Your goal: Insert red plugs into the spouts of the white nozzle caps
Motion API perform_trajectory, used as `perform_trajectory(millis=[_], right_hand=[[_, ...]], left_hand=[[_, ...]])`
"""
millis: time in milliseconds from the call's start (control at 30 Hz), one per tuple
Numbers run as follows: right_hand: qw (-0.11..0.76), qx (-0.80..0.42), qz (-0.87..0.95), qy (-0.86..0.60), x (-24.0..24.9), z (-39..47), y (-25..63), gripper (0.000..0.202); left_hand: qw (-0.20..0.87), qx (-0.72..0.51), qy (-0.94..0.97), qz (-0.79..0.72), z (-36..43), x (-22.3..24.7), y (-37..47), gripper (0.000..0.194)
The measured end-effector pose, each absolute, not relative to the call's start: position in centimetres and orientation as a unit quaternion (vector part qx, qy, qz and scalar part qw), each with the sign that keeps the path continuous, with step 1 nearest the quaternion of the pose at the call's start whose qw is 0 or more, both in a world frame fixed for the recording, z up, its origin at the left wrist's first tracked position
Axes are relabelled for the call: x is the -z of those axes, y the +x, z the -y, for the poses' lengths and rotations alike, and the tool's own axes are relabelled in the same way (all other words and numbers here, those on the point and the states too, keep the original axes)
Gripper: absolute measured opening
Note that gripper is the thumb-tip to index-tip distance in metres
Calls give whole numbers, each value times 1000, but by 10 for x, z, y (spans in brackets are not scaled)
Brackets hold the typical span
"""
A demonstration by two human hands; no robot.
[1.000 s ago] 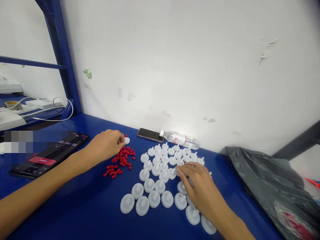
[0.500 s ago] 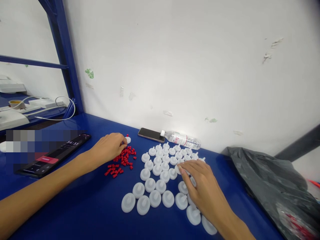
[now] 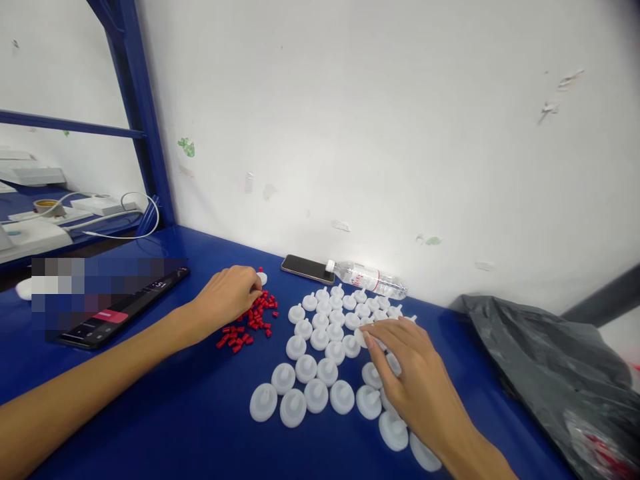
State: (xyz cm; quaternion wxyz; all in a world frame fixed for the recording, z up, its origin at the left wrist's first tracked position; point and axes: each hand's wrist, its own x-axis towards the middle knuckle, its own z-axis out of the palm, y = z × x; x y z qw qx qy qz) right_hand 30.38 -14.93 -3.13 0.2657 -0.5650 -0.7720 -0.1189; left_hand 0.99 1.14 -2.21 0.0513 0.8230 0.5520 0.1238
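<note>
My left hand (image 3: 231, 295) is closed, fingers curled down at the edge of a pile of small red caps (image 3: 256, 313); what its fingertips hold is hidden. Just past those fingers is a white disc-shaped piece (image 3: 263, 278) with a red cap on its stem. On the right, my right hand (image 3: 407, 357) reaches over many white discs with nozzles (image 3: 316, 395). Its thumb and forefinger close at one white disc (image 3: 360, 337), whose stem they hide. The other fingers stretch over the discs behind it and cover several.
A phone (image 3: 115, 313) showing a timer lies at left. Against the wall are another phone (image 3: 307, 268) and a clear plastic bottle (image 3: 367, 279) on its side. A dark grey plastic bag (image 3: 525, 360) covers the table's right side. A blue frame post (image 3: 145, 113) rises at left.
The whole view has shifted slightly, so everything appears a little farther right. Both hands keep nearly the same places relative to the caps and discs.
</note>
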Motion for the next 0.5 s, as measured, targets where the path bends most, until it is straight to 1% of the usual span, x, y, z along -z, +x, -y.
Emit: perform_trajectory(millis=[167,300,433,500], right_hand=[[283,135,770,-556,33,151,304,19],[297,138,761,-560,31,153,303,20],[295,76,758,-577,26,154,299,21],[287,49,766,-573,25,156,298,23]], left_hand=[[39,-117,826,-551,-10,23,11,26],[32,-127,830,-542,-9,18,10,29],[28,-156,835,-528,-4,9,12,32],[27,-186,850,-492,0,8,15,31]])
